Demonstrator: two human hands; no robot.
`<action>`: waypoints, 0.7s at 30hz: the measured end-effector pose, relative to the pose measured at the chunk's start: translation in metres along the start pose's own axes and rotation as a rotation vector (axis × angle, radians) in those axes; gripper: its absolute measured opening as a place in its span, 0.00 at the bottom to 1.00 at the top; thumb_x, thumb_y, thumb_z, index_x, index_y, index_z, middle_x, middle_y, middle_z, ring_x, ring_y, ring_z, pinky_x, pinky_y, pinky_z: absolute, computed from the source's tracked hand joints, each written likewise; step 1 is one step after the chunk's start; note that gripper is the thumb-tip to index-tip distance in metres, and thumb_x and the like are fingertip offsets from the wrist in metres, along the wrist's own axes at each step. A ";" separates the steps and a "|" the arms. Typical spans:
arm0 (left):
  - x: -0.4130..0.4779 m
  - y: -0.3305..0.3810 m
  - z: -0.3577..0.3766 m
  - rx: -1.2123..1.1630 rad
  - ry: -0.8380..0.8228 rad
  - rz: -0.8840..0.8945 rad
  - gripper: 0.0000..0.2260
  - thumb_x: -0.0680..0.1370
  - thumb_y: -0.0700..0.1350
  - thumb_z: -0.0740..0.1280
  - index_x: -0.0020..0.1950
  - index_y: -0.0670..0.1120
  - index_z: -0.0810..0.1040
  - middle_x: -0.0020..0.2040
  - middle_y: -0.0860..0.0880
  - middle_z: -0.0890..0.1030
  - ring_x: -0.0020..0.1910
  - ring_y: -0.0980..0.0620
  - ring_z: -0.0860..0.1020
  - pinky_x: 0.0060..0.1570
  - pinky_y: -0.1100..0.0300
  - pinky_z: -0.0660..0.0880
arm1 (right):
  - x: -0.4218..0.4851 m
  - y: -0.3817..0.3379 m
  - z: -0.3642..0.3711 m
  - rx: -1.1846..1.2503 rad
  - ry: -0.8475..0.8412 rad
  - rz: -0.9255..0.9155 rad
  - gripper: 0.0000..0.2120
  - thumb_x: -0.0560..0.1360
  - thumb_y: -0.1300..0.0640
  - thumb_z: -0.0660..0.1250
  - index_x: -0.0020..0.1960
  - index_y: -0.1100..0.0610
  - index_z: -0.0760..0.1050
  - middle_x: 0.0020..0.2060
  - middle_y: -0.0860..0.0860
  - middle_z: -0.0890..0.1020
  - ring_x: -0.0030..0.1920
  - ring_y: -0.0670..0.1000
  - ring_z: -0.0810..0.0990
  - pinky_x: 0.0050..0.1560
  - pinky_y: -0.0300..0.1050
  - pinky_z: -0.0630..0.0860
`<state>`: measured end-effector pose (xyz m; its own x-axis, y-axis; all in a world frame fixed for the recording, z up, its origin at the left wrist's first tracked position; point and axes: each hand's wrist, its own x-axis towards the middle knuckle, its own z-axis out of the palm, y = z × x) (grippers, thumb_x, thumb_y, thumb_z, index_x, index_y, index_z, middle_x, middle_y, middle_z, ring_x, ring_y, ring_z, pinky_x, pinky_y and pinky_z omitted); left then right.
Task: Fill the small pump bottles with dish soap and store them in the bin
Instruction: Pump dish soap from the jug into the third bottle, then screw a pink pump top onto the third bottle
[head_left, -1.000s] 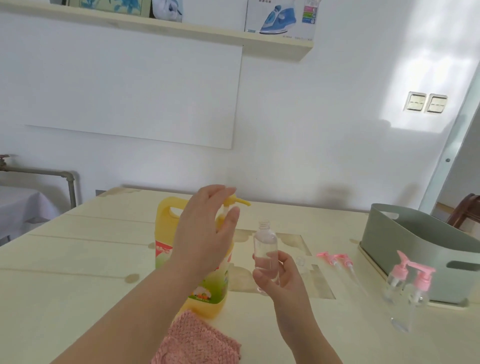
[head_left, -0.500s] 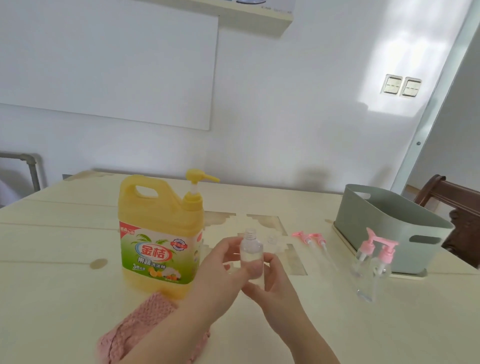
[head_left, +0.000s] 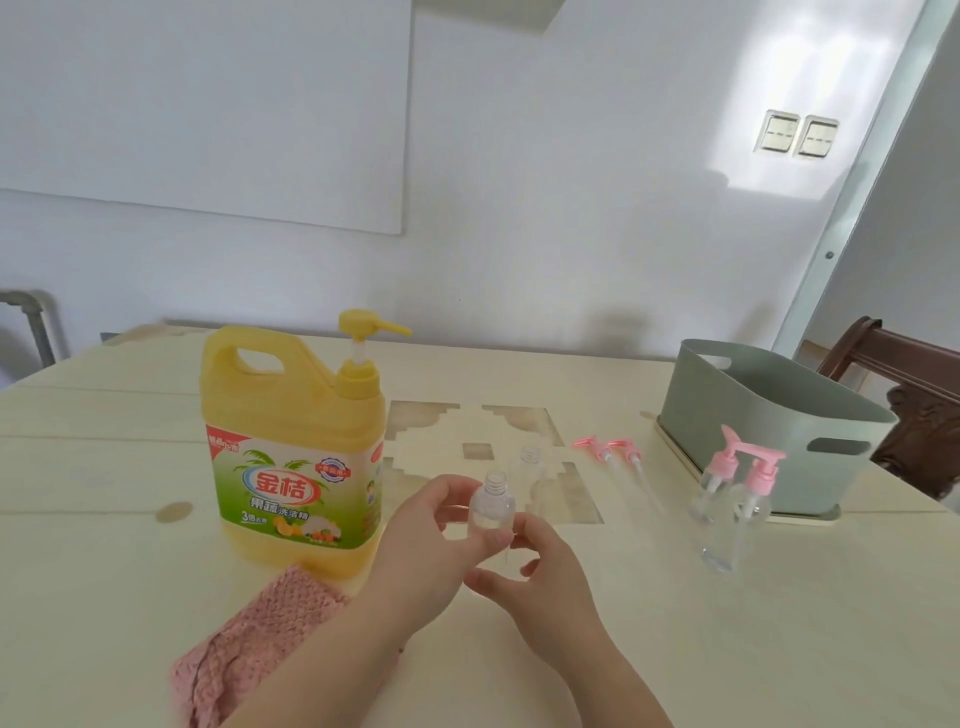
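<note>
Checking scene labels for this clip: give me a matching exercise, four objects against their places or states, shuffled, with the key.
Things
1. dish soap jug
2. nearer uncapped bottle
3. loose pink pumps
4. capped pump bottles

Places or states
A. lying flat on the table
B. standing just in front of the bin
C. held between the left hand and the right hand
D. upright, left of both hands

Pairs: 1-D, 2-C, 3-A, 4-B
</note>
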<state>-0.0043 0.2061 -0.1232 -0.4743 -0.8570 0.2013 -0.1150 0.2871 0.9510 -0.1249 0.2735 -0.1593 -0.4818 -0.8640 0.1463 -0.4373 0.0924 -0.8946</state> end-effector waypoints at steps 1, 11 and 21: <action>0.000 -0.003 0.001 0.000 -0.012 -0.004 0.15 0.67 0.44 0.77 0.49 0.55 0.76 0.45 0.64 0.81 0.46 0.67 0.78 0.49 0.69 0.69 | 0.000 0.002 0.000 -0.007 0.006 0.015 0.20 0.65 0.52 0.78 0.53 0.44 0.75 0.51 0.40 0.79 0.51 0.34 0.73 0.45 0.27 0.67; 0.004 -0.030 0.000 -0.073 -0.033 -0.066 0.17 0.69 0.43 0.76 0.52 0.57 0.75 0.50 0.60 0.82 0.50 0.64 0.78 0.54 0.65 0.70 | 0.007 0.007 -0.030 -0.019 0.049 0.035 0.25 0.69 0.69 0.66 0.53 0.40 0.74 0.53 0.38 0.78 0.54 0.36 0.76 0.46 0.29 0.71; 0.003 -0.022 0.005 0.079 -0.105 -0.027 0.15 0.70 0.47 0.74 0.52 0.59 0.73 0.51 0.64 0.78 0.51 0.66 0.76 0.50 0.71 0.69 | 0.081 0.041 -0.097 -0.457 0.285 0.119 0.20 0.76 0.65 0.61 0.64 0.52 0.74 0.67 0.50 0.71 0.66 0.53 0.70 0.60 0.46 0.69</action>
<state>-0.0074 0.1993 -0.1442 -0.5585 -0.8165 0.1462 -0.1951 0.3007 0.9336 -0.2554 0.2557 -0.1437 -0.7068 -0.6722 0.2204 -0.6218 0.4417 -0.6468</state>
